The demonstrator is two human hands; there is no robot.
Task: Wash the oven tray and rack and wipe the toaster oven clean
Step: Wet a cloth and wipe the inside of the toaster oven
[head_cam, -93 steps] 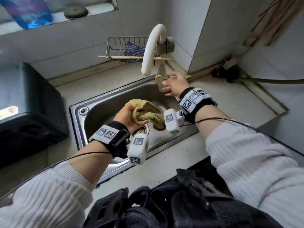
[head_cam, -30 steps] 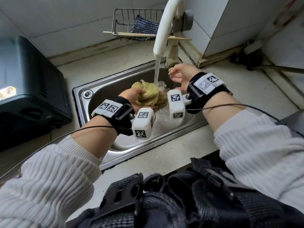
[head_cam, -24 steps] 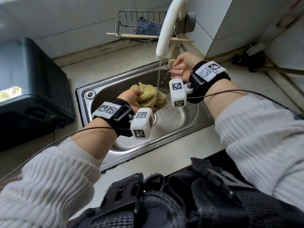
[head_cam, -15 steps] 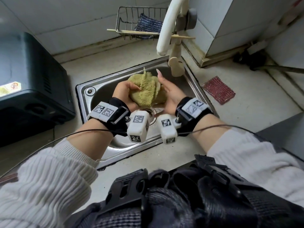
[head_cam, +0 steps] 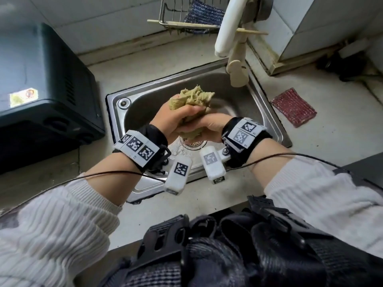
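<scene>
We clench both hands, left point(head_cam: 170, 121) and right point(head_cam: 209, 126), round the cloth point(head_cam: 192, 98) above the sink point(head_cam: 267, 112); toaster oven point(head_cam: 41, 83) at nine o'clock.

Pale tiled walls point(head_cam: 107, 21) are seen behind a grey counter point(head_cam: 331, 146).
A steel sink point(head_cam: 267, 104) is set into it.

A home kitchen: steel sink point(head_cam: 267, 108), tap point(head_cam: 227, 27), tiled wall point(head_cam: 93, 21), black toaster oven point(head_cam: 41, 83) on the counter point(head_cam: 331, 129).

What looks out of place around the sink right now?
One oddity: a thin wooden chopstick pokes out of the wire rack behind the white tap. Otherwise both hands wring the yellow-green cloth over the steel sink.
</scene>
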